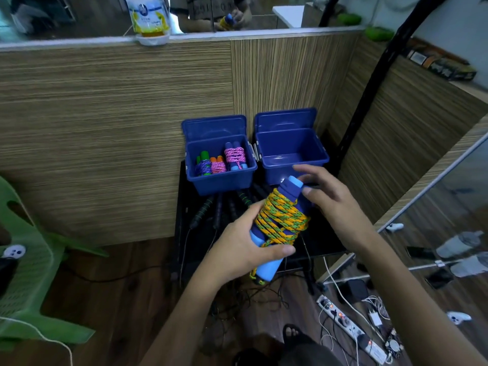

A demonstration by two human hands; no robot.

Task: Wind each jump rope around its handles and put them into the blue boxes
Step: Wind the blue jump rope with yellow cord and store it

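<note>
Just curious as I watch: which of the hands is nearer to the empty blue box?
The right hand: its fingers reach to the empty blue box's front rim. The left hand is lower, gripping the yellow-green wound rope.

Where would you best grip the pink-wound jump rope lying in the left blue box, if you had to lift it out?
Probably from above, pinching across the pink jump rope at its wound middle: it leans against the left blue box's back wall, and the winding holds both handles together.

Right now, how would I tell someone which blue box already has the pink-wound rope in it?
Find the wood-grain partition wall; two open blue plastic boxes stand at its foot. Take the left blue box, beside the empty right blue box. It alone holds three wound bundles, with the pink rope on blue handles at its right.
</note>
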